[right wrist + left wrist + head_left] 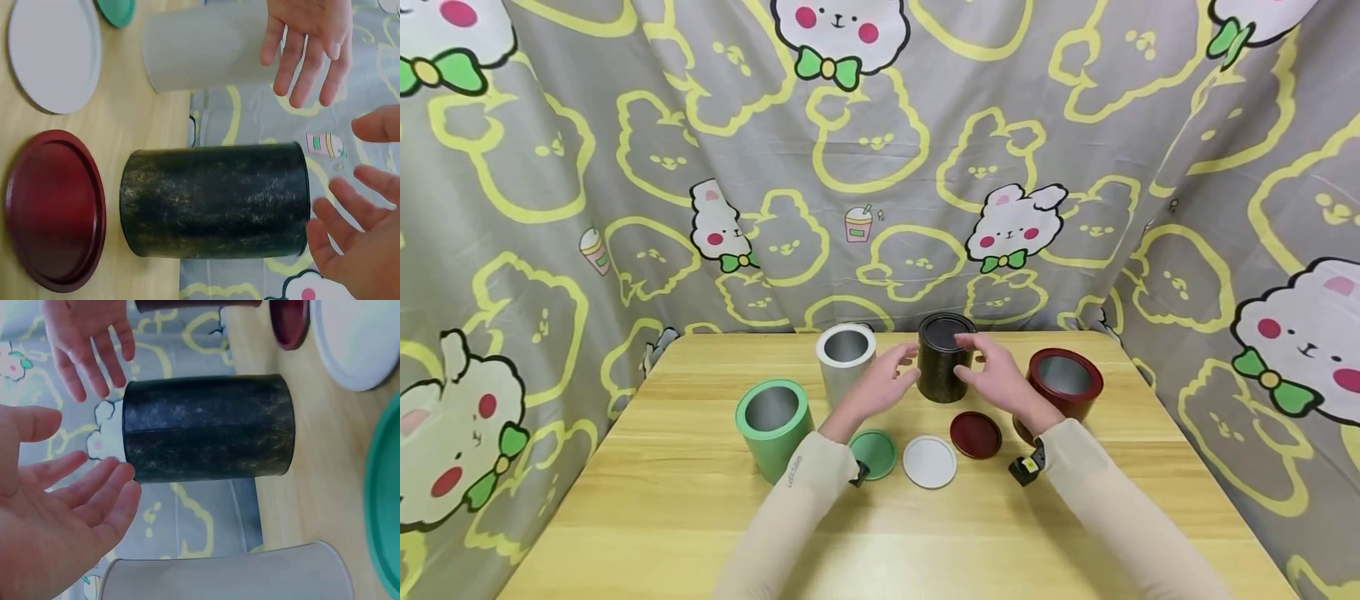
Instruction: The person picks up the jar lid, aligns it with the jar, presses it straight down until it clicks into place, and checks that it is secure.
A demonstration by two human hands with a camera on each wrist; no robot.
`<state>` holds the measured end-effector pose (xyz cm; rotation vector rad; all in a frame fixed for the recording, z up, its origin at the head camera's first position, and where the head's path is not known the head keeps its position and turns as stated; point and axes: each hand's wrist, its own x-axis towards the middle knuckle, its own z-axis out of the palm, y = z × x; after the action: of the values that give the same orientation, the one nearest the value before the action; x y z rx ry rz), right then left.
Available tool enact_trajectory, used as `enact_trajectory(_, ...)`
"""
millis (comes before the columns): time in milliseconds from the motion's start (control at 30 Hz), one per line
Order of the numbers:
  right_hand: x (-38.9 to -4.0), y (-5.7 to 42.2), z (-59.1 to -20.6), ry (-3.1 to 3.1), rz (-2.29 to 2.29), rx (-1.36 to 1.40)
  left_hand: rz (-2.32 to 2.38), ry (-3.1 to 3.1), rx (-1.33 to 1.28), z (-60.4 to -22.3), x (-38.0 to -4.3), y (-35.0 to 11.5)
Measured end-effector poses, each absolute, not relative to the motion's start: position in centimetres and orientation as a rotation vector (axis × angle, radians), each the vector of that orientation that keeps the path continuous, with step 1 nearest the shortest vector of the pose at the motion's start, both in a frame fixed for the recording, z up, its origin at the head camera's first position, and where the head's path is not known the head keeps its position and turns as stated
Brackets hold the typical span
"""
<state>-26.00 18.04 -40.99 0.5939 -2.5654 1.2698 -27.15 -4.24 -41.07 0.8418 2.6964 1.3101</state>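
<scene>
Black can point(938, 373) stands upright between left hand point(882, 385) and right hand point(998, 377) — both empty, fingers loosely spread, just beside it.

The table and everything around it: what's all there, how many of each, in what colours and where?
Black can: 1, black, at the back, between the hands
White can: 1, white, left of the black can
Green can: 1, green, farthest left
Red can: 1, dark red, farthest right
Green lid: 1, green, left in the lid row
White lid: 1, white, middle of the row
Red lid: 1, dark red, right in the row
Table: 1, light wood, under the cans and lids
Curtain: grey with yellow outlines, behind and on both sides; count unclear
Wrist devices: 2, black, one at each wrist
Sleeves: 2, beige, on both arms
Left hand: 1, bare, left of the black can
Right hand: 1, bare, at its right
</scene>
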Motion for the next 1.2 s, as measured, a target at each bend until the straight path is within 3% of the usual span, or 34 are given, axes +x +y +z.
enact_trajectory(600,-22.6,18.3,-45.7,-2.806,0.819,1.044,0.648,2.744,1.030,-45.8,-22.8,-7.0)
enact_trajectory(1200,-22.3,18.8,-49.5,-2.908,0.651,1.136,0.315,2.836,1.040,-48.2,-21.9,-6.9)
